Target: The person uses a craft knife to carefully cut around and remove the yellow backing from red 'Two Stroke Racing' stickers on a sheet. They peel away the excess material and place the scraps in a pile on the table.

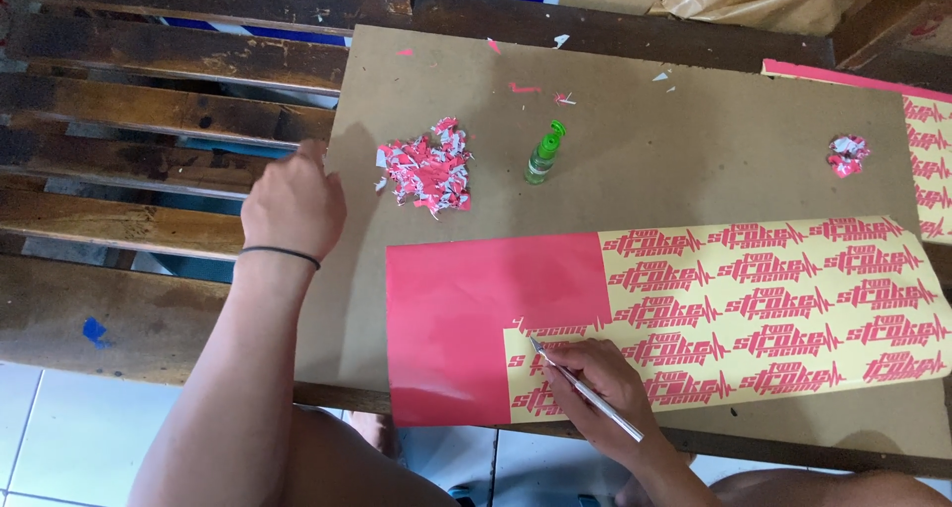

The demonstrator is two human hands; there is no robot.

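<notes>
Head view, person at a board [635,130] laid over dark wooden slats [149,111]. R hand [595,388], at the board's near edge, is closed in a pen-style pinch on a thin silver tool [585,393]; the tip meets the sheet [654,314] where solid pink gives way to cut lettering, w/ fingers resting on the sheet, judged to steady the point for fine picking. L hand [293,205] sits at the board's left edge, knuckles up, fingers curled over the edge; whether it holds anything cannot be told from this angle. A black band [281,255] circles that wrist. The sheet lies flat along the near edge, running from mid-board to the right edge: pink vinyl on pale yellow backing. Its left part is unbroken pink; the rest shows rows of repeated pink lettering w/ the surround stripped away, so yellow shows between. A pile of pink and white scraps [428,168] lies left of centre, well apart from the sheet, prob. placed there to keep waste off the work. A small green bottle [543,155] lies tilted just beside the pile. A smaller scrap wad [849,155] sits nr the right edge, next to a second sheet [927,140] cut off by the frame. Loose flecks dot the far edge.
</notes>
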